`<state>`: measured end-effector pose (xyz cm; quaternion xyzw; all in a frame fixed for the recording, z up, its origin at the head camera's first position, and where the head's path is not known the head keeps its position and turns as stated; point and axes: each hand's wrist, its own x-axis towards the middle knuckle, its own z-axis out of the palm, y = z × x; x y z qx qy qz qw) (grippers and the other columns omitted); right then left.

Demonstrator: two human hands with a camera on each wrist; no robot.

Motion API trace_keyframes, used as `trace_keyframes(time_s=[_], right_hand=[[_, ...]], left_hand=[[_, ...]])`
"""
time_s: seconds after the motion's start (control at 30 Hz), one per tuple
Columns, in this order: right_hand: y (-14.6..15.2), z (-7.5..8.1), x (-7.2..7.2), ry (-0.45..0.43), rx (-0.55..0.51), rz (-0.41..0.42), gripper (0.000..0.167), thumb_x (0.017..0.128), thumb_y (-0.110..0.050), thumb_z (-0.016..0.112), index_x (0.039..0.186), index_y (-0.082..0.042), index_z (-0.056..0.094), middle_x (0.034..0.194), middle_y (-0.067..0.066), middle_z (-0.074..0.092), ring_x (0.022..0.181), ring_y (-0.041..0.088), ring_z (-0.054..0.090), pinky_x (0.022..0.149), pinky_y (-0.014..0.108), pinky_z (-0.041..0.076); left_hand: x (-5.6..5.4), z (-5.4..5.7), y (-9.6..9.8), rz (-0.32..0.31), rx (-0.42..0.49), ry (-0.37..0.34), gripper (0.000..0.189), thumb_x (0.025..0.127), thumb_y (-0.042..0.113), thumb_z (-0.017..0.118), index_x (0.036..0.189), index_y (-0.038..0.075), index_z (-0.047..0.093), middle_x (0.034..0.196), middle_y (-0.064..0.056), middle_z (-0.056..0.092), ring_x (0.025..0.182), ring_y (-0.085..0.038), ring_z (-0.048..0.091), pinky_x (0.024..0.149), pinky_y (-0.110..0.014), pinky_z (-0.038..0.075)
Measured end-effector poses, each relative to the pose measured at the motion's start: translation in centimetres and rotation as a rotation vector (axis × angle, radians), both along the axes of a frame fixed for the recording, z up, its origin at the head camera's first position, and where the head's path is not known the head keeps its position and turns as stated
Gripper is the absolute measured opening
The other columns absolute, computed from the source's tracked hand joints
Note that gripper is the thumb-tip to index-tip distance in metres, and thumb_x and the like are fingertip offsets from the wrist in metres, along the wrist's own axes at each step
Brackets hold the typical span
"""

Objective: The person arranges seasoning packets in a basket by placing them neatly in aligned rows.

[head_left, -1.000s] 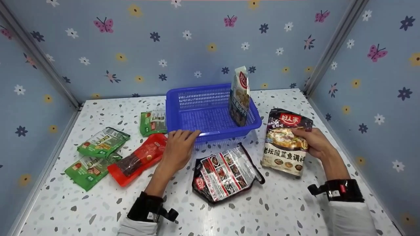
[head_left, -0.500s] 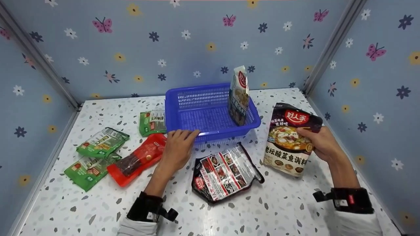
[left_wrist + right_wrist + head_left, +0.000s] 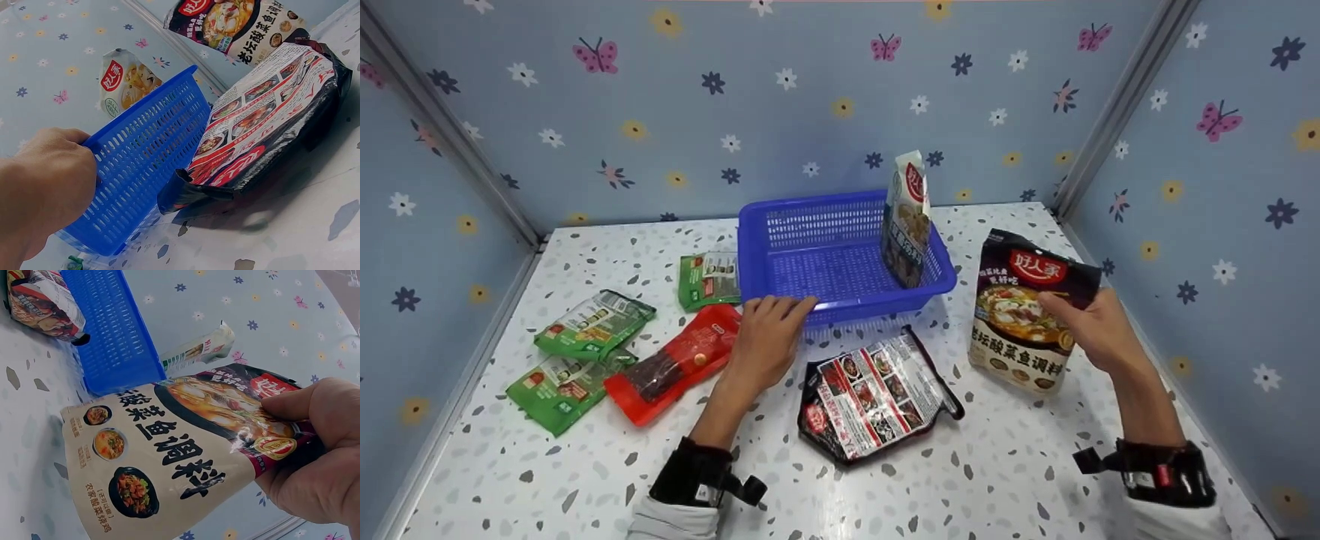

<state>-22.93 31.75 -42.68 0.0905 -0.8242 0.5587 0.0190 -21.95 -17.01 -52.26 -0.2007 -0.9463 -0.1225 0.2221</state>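
My right hand (image 3: 1095, 326) grips a purple-and-cream seasoning packet (image 3: 1020, 319) near its upper right corner, thumb across the printed front. The packet is held upright, right of the blue plastic basket (image 3: 877, 304); in the right wrist view its cream lower part (image 3: 140, 461) fills the middle. My left hand (image 3: 769, 337) holds the basket's front rim at the left corner, and the left wrist view shows the curled hand (image 3: 50, 185) at that rim. A white-and-teal food packet (image 3: 907, 225) stands inside the basket at its right end.
A black-and-white packet (image 3: 877, 397) lies back side up before the basket. Left of it are a red packet (image 3: 679, 364) and several green packets (image 3: 596, 326), one (image 3: 709, 281) against the basket's left side. Patterned wall panels enclose the speckled table (image 3: 840, 502).
The right hand has lifted the seasoning packet and tilted it more upright, shifting slightly right. The left hand and the basket have stayed in place.
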Motion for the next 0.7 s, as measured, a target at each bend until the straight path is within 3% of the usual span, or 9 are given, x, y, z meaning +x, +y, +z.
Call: trace_keyframes(time_s=[0.2,0.33,0.5,0.7], right_hand=[[-0.8,1.4,1.4,0.077,0.054,-0.070,0.049,0.112,-0.026,0.072,0.151,0.002,0.063,0.118,-0.018,0.078,0.105,0.004,0.078,0.088,0.020,0.064],[-1.8,2.4,2.1,0.124,-0.018,-0.114,0.048,0.111,-0.023,0.074,0.153,-0.002,0.062,0.122,-0.013,0.078,0.106,0.008,0.078,0.089,0.020,0.065],[-3.8,3.5,2.7,0.187,-0.163,-0.108,0.050,0.109,-0.015,0.076,0.155,-0.004,0.062,0.131,-0.002,0.079,0.112,0.015,0.080,0.092,0.023,0.066],[-6.8,4.8,3.1,0.200,-0.188,-0.107,0.050,0.108,-0.016,0.077,0.155,-0.005,0.064,0.130,-0.003,0.080,0.113,0.014,0.080,0.093,0.023,0.066]], left_hand=[[0.0,0.1,-0.1,0.000,0.003,-0.030,0.040,0.116,0.020,0.058,0.156,0.021,0.065,0.135,-0.010,0.078,0.121,-0.036,0.069,0.103,-0.054,0.051],[0.0,0.0,-0.1,0.007,0.002,-0.039,0.042,0.116,0.021,0.059,0.157,0.022,0.064,0.137,-0.011,0.078,0.121,-0.035,0.068,0.104,-0.054,0.051],[0.1,-0.1,-0.1,0.007,0.005,-0.041,0.042,0.115,0.020,0.060,0.156,0.022,0.064,0.137,-0.011,0.078,0.121,-0.035,0.068,0.104,-0.054,0.051],[0.0,0.0,0.0,0.005,-0.010,-0.021,0.042,0.114,0.017,0.062,0.155,0.020,0.064,0.134,-0.012,0.078,0.117,-0.036,0.068,0.102,-0.054,0.051]])
